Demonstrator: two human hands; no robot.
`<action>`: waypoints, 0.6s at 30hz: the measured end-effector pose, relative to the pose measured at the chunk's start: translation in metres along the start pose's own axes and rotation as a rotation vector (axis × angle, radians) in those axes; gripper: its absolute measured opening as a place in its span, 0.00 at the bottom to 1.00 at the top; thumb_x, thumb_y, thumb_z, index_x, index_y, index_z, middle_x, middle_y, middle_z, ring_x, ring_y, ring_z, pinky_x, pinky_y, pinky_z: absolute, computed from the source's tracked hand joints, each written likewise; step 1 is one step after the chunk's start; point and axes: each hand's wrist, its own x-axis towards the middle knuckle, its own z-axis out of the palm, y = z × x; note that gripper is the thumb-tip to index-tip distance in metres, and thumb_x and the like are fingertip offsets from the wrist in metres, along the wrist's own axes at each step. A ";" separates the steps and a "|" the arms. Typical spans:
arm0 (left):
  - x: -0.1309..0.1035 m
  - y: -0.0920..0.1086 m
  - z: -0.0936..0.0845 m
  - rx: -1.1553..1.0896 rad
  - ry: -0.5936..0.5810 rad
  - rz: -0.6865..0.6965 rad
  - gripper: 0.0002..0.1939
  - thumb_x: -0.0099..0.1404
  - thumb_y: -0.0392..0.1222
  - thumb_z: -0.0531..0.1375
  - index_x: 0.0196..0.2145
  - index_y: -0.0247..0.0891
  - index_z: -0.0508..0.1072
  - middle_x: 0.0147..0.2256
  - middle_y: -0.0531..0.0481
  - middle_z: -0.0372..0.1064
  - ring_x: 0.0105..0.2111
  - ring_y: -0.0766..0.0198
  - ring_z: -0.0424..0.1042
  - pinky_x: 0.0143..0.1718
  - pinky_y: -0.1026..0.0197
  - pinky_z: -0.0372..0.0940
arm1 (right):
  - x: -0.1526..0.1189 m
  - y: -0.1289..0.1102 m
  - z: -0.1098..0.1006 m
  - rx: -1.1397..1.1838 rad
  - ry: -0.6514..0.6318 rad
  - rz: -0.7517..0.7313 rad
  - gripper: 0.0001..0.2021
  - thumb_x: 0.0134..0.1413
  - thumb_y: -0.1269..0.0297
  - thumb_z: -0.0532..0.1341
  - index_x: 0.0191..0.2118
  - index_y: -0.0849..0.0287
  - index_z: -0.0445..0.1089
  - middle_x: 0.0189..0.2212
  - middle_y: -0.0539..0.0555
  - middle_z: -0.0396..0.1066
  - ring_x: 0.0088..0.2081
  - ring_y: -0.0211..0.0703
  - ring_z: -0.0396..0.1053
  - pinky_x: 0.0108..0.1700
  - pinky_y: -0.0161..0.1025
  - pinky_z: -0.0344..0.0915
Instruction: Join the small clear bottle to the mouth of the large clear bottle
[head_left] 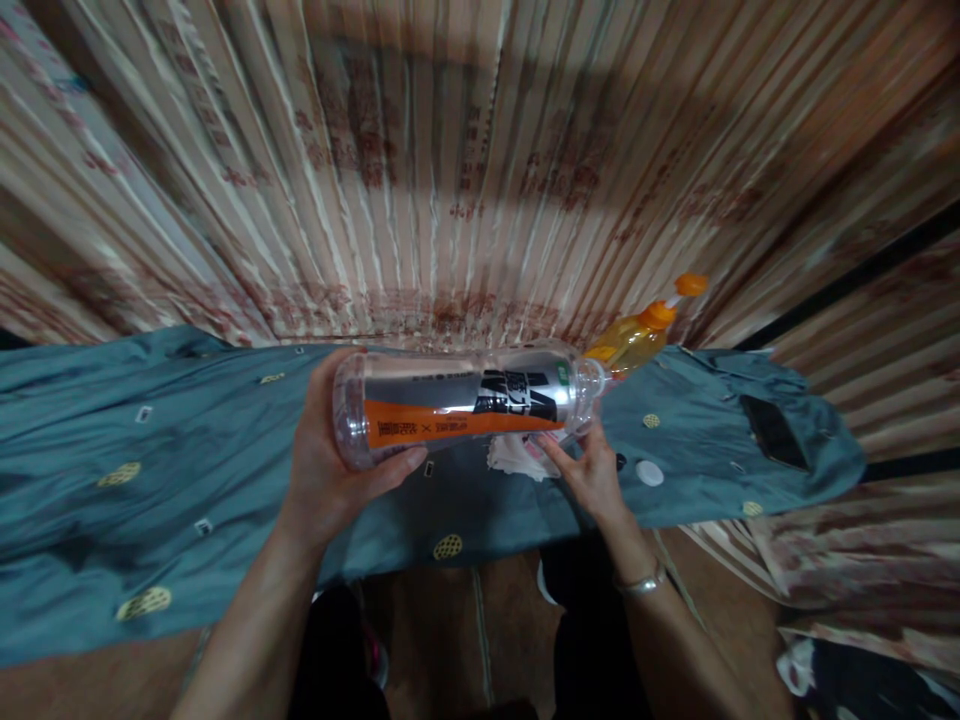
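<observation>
A large clear plastic bottle (457,405) with an orange and silver label lies sideways in the air above the cloth. My left hand (334,455) is wrapped round its base, thumb along the lower side. Near the bottle's neck, my right hand (589,460) has its fingers at the underside, partly hidden by the bottle. A crumpled white tissue (521,456) is below the bottle, beside my right fingertips. Just behind the neck stands a yellow bottle (630,340) with an orange pump top.
Teal patterned cloth (202,440) covers the long surface. A white round cap (649,473) lies right of my right hand, with a black phone (774,432) farther right. Pleated curtains (450,170) hang behind; dark fabric (862,680) is at the lower right.
</observation>
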 end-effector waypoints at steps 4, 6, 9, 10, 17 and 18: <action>0.000 0.003 -0.001 -0.004 -0.017 0.007 0.40 0.49 0.49 0.77 0.57 0.46 0.70 0.50 0.47 0.73 0.47 0.47 0.77 0.46 0.44 0.76 | 0.001 0.000 0.000 0.008 -0.010 0.003 0.39 0.51 0.37 0.67 0.60 0.61 0.67 0.44 0.62 0.80 0.45 0.60 0.78 0.49 0.54 0.75; 0.000 0.004 -0.001 0.004 -0.025 0.001 0.39 0.50 0.50 0.76 0.57 0.48 0.70 0.52 0.47 0.73 0.48 0.46 0.77 0.47 0.43 0.76 | 0.001 0.001 0.001 0.014 -0.017 0.006 0.38 0.51 0.37 0.67 0.59 0.61 0.67 0.44 0.62 0.80 0.45 0.61 0.78 0.50 0.55 0.74; -0.001 0.004 0.001 0.020 -0.008 -0.024 0.39 0.50 0.52 0.75 0.58 0.48 0.69 0.52 0.46 0.73 0.49 0.46 0.77 0.49 0.41 0.76 | 0.000 0.003 0.001 0.029 -0.021 0.010 0.38 0.51 0.38 0.67 0.58 0.62 0.67 0.43 0.63 0.80 0.46 0.62 0.78 0.51 0.57 0.74; -0.001 0.003 0.001 0.018 0.000 -0.027 0.39 0.50 0.53 0.76 0.57 0.48 0.70 0.52 0.46 0.73 0.49 0.46 0.77 0.49 0.42 0.76 | 0.000 0.004 0.002 0.035 -0.023 0.011 0.38 0.51 0.38 0.68 0.58 0.63 0.67 0.42 0.63 0.80 0.46 0.63 0.78 0.51 0.57 0.74; -0.002 0.000 0.002 0.009 0.013 -0.006 0.41 0.48 0.54 0.77 0.57 0.45 0.70 0.51 0.45 0.73 0.48 0.47 0.77 0.48 0.44 0.76 | 0.000 0.005 0.001 0.027 -0.030 0.025 0.38 0.51 0.38 0.68 0.59 0.61 0.67 0.43 0.62 0.81 0.45 0.61 0.79 0.51 0.55 0.75; -0.002 0.000 0.002 0.014 0.004 -0.014 0.41 0.48 0.54 0.77 0.57 0.46 0.70 0.52 0.45 0.73 0.49 0.46 0.77 0.49 0.44 0.75 | 0.000 0.005 0.000 0.029 -0.036 0.030 0.38 0.51 0.38 0.68 0.59 0.61 0.67 0.42 0.62 0.81 0.45 0.61 0.79 0.50 0.55 0.75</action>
